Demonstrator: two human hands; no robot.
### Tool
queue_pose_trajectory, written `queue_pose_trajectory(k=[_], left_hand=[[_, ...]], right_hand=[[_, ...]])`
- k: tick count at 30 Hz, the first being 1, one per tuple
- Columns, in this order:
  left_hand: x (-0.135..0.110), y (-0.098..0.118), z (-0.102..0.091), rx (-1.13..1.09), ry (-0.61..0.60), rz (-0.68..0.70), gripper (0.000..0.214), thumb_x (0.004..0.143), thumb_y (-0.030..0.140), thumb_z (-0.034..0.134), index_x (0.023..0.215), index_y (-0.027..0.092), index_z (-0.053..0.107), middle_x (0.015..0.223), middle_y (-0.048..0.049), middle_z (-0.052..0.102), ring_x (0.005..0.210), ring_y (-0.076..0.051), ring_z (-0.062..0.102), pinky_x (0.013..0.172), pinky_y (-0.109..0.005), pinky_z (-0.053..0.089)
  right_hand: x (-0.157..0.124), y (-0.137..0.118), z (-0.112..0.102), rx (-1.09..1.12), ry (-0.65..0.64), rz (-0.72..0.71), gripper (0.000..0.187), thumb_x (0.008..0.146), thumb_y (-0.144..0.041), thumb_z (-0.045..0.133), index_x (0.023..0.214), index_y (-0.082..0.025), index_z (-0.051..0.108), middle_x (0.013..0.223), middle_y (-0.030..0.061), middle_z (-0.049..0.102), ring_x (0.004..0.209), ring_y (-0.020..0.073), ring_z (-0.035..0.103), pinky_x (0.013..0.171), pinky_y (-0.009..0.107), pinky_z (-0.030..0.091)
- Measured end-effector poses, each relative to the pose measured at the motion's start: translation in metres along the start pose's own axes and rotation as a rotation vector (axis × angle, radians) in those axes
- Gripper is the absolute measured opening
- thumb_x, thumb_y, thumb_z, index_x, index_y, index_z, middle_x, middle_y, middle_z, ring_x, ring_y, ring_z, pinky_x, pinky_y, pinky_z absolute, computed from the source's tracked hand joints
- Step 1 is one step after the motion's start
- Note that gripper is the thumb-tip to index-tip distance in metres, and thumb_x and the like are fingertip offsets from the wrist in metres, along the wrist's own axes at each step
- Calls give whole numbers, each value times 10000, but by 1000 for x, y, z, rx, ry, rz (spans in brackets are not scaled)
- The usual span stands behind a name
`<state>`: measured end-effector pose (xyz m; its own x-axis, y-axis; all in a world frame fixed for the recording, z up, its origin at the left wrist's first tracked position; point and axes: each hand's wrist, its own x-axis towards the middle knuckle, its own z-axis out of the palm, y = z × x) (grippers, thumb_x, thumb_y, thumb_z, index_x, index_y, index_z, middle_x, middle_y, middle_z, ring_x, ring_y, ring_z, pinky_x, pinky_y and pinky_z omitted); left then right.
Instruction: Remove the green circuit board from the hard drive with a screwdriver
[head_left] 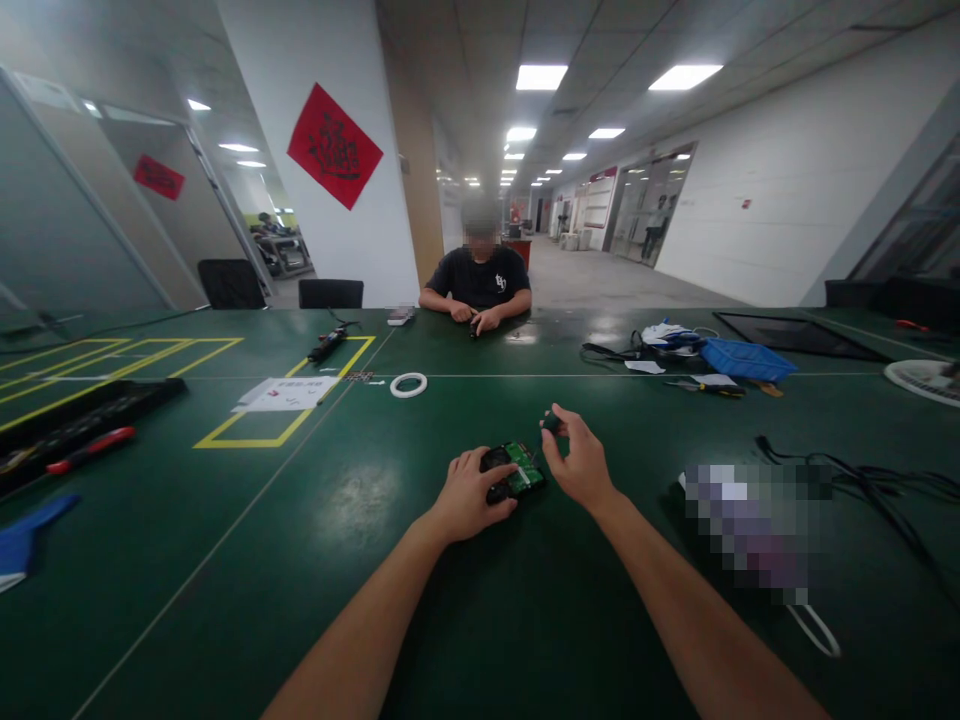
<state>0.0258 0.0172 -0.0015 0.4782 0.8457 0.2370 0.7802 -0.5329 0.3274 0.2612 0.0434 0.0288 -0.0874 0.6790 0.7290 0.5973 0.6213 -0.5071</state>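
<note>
My left hand [476,497] is closed over what looks like a hard drive [529,472], with its green circuit board facing up and black parts at its left. The hand presses it on the green table, thumb at the near edge and fingers across the top, hiding its left part. Just right of the board, my right hand [579,458] is raised and pinches a small dark screwdriver [552,422] by its short handle. Its thin shaft points down towards the board's right edge; whether the tip touches cannot be made out.
The green table [337,600] carries a white tape roll [409,385], a paper sheet [289,393] and yellow tape outlines. At right lie a blurred-out object [750,530], black cables [885,490] and a blue tray [746,358]. A red-handled tool [90,450] is at left. Another person [480,285] sits opposite.
</note>
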Motion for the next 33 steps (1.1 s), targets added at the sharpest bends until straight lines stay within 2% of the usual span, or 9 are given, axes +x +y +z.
queue_pose_trajectory(k=[2, 7, 10, 12, 15, 20, 25, 29, 33], left_hand=[[0, 0, 0, 1, -5, -1, 603, 825, 509, 734, 1399, 408, 579, 1507, -100, 384, 1358, -382, 383, 1088, -565, 334], [1, 0, 1, -1, 12, -2, 595, 824, 493, 737, 1394, 407, 586, 1505, -106, 385, 1345, -381, 398, 1086, -558, 334], [1, 1, 2, -1, 9, -6, 601, 816, 484, 748, 1390, 406, 589, 1502, -90, 397, 1338, -379, 401, 1086, -556, 334], [1, 0, 2, 1, 5, -3, 605, 814, 486, 751, 1391, 405, 588, 1496, -84, 405, 1343, -379, 395, 1090, -553, 330], [1, -1, 3, 4, 8, 0, 596, 821, 496, 743, 1390, 405, 588, 1482, -91, 409, 1350, -380, 385, 1085, -553, 332], [1, -3, 6, 8, 13, 10, 587, 836, 508, 725, 1396, 410, 580, 1464, -103, 418, 1343, -387, 387, 1080, -567, 325], [0, -5, 9, 8, 25, 19, 585, 844, 500, 719, 1404, 415, 569, 1475, -98, 401, 1350, -379, 383, 1089, -562, 322], [0, -5, 10, 23, 26, 23, 576, 853, 502, 710, 1404, 407, 571, 1471, -98, 402, 1353, -375, 382, 1092, -557, 322], [1, -5, 11, 33, 21, 29, 584, 853, 510, 710, 1410, 413, 563, 1482, -99, 389, 1347, -372, 388, 1087, -557, 328]], right_hand=[[0, 1, -1, 39, 1, 12, 440, 979, -371, 559, 1387, -232, 467, 1309, 132, 618, 1051, 245, 695, 929, 450, 597], [1, 2, -1, -62, 36, 3, 410, 934, -415, 633, 1299, -246, 552, 1144, 111, 652, 940, 250, 689, 878, 455, 603], [2, 1, -1, -35, 6, -30, 383, 971, -376, 565, 1332, -254, 527, 1240, 119, 624, 1023, 248, 680, 929, 449, 588], [2, 2, -1, -25, 19, -15, 385, 973, -378, 564, 1331, -245, 509, 1270, 122, 616, 1023, 244, 685, 903, 439, 599], [2, 2, -2, -85, 39, 17, 386, 939, -434, 622, 1264, -244, 535, 1157, 111, 649, 938, 248, 690, 846, 442, 609], [3, 0, -4, -39, 23, -13, 306, 974, -396, 556, 1239, -244, 535, 1187, 122, 640, 1013, 241, 683, 911, 418, 587], [-1, -3, -3, -42, 42, 63, 384, 913, -474, 649, 1197, -235, 551, 1092, 102, 679, 887, 236, 706, 839, 415, 604], [-3, -6, -2, -36, 2, -10, 328, 961, -397, 576, 1258, -260, 554, 1182, 109, 664, 1030, 251, 688, 940, 441, 575], [-2, -6, 1, 16, 90, -22, 278, 958, -374, 591, 1205, -259, 537, 1307, 111, 629, 1152, 245, 658, 981, 440, 565]])
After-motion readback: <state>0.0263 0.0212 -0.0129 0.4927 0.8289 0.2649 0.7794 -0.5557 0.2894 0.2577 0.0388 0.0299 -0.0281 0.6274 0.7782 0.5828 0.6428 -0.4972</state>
